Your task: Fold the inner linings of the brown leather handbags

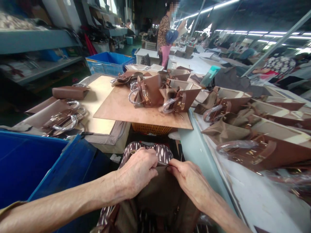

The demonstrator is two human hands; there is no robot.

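A dark brown bag [157, 194] lies across the lap, over patterned trousers [164, 152]. Its upper edge is pinched by my left hand [141, 171], whose fingers are curled, with the knuckles up. On the right, my right hand [188, 176] grips the same edge between thumb and forefinger. A short stretch of the edge shows between the two hands. The lower part of the bag is in shadow, with a small metal piece near its right side.
Brown handbags [150, 90] with wrapped handles stand on a brown board [111, 108] ahead. More bags [267, 149] fill the right table [255, 194]. A blue bin [80, 161] is at the left, another blue bin [109, 61] beyond. A person [165, 35] stands further back.
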